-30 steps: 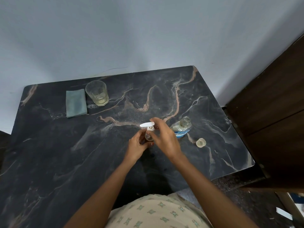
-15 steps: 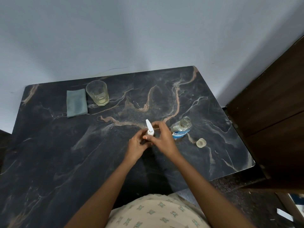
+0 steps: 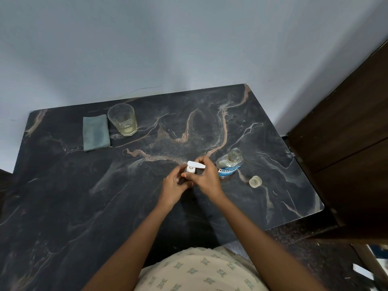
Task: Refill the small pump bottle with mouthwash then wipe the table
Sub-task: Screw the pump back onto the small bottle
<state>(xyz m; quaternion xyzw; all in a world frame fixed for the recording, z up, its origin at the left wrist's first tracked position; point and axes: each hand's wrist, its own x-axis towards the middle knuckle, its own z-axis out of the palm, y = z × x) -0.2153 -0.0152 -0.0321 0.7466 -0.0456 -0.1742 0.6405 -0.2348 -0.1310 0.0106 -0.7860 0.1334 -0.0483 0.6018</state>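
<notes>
1. The small pump bottle [image 3: 190, 170] stands upright on the table [image 3: 84, 196], past its middle toward the right edge. Its body is almost wholly hidden between the two hands, so its fill level cannot be told.
2. Only the white pump head [image 3: 196, 165] shows plainly. The nozzle's long axis lies across the table, with its tip pointing toward the right edge and the mouthwash bottle [image 3: 230, 165].
3. The left hand [image 3: 175, 185] curls round the bottle's body from the left, and its fingertips are out of sight.
4. The right hand [image 3: 206, 178] grasps the pump head, with the thumb at the collar under the nozzle and the fingers behind it.
5. The mouthwash bottle stands uncapped just right of the right hand, and its label runs out of sight round the side. Its cap [image 3: 255, 181] lies apart, nearer the right edge.
6. Near the back left corner a glass [image 3: 122, 119] with a little yellowish liquid stands just beside a folded grey-green cloth [image 3: 96, 132].
7. The table's front left part is cut off by the frame.
</notes>
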